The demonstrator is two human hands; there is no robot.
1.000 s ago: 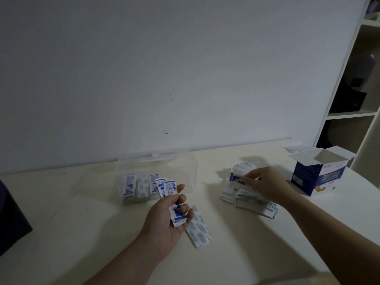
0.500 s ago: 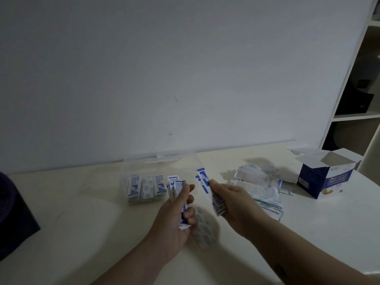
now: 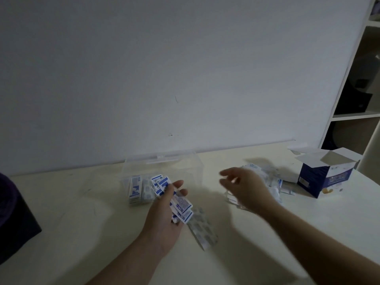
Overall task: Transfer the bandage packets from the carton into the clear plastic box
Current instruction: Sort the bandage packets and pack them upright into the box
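My left hand (image 3: 164, 214) grips a small stack of blue-and-white bandage packets (image 3: 181, 206) just in front of the clear plastic box (image 3: 191, 167). Several packets (image 3: 135, 188) stand upright inside the box at its left end. My right hand (image 3: 244, 188) hovers with relaxed fingers and nothing in it, over a loose pile of packets (image 3: 271, 179) on the table. The blue-and-white carton (image 3: 327, 177) stands open at the far right. One packet (image 3: 203, 229) lies flat on the table beside my left hand.
A dark purple object (image 3: 14, 221) sits at the table's left edge. A white shelf unit (image 3: 357, 85) rises at the right behind the carton. The wall runs right behind the box.
My right hand passed its packet to the stack in my left hand and moved back right over the loose pile, now holding nothing. My left hand stayed by the box.
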